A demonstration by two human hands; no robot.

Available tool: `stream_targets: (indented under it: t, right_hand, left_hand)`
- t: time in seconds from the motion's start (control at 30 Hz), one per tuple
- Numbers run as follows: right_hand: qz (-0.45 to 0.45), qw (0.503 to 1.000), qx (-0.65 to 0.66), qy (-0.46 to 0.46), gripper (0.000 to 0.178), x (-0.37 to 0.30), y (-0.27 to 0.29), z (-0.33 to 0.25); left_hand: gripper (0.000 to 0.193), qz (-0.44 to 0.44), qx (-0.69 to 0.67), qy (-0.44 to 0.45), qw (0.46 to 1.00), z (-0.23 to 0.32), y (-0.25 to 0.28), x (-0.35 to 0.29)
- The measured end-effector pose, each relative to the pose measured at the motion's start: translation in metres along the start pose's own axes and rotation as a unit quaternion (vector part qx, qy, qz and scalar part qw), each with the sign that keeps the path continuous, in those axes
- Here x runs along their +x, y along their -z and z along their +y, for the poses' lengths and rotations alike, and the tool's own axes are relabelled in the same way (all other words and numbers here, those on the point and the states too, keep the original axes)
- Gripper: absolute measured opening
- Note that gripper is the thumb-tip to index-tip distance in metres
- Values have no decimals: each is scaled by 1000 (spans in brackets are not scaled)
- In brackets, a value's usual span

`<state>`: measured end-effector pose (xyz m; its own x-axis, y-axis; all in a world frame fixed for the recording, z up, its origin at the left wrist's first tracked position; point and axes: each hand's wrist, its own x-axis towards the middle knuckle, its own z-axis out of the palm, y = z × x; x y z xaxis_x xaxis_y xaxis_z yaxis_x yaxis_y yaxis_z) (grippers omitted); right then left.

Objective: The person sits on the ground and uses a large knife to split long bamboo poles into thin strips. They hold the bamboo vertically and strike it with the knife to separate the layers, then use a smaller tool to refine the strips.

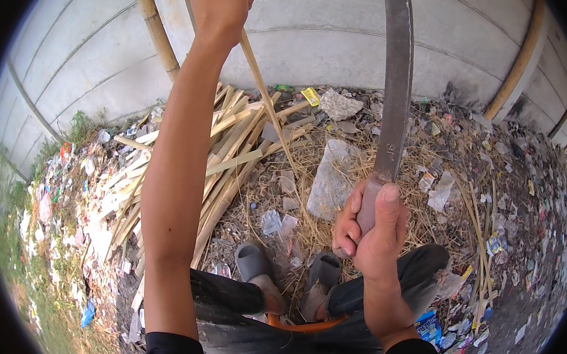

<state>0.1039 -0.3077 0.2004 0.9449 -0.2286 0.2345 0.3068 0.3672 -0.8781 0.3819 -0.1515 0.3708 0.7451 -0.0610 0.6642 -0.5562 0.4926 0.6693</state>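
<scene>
My right hand is wrapped round the handle of a machete, its thumb lying along the grip. The long dark blade points up and away from me, apart from the bamboo. Raised at the upper left, my left hand is closed round a thin bamboo strip. That strip slants down to the right out of the fist, and its lower end comes near the straw-covered ground. The strip's upper end runs out of view. Left of centre lies a loose heap of split bamboo strips, partly behind my left forearm.
A flat pale stone slab lies ahead of my grey slippers, with a rough rock beyond it. Litter and bamboo shavings cover the ground. A grey panel wall with leaning bamboo poles stands behind.
</scene>
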Motion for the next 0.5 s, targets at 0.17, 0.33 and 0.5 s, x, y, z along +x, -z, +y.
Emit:
stream_targets:
  t: [0.17, 0.33, 0.5]
  right_hand:
    - [31, 997, -8, -69, 59, -2, 5, 10]
    - [24, 997, -42, -64, 59, -2, 11, 16]
    - [11, 999, -28, -41, 57, 5, -6, -4]
  left_hand:
    - [58, 142, 206, -79, 965, -12, -34, -10]
    - [58, 122, 226, -46, 966, -22, -28, -11]
    - [57, 98, 187, -62, 975, -31, -19, -5]
